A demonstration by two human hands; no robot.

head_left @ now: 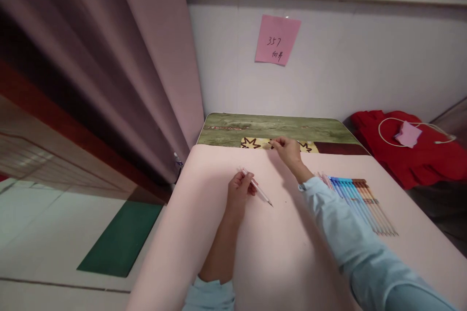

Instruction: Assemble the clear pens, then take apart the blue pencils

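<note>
My left hand (239, 193) is closed around a thin white pen (257, 187) whose tip rests on the pale pink sheet (277, 248) covering the table. My right hand (288, 149) reaches to the far edge of that pink sheet, its fingers pinched on the edge of the sheet. A row of several pens in pink, blue and brown (359, 199) lies side by side on the sheet to the right of my right forearm.
Beyond the sheet shows a green table top (273, 129) with a yellow patterned strip. A mauve curtain (120, 68) hangs at left. A pink note (277, 39) is stuck on the wall. A red cloth (419, 155) with a white cable and a pink pad lies at right.
</note>
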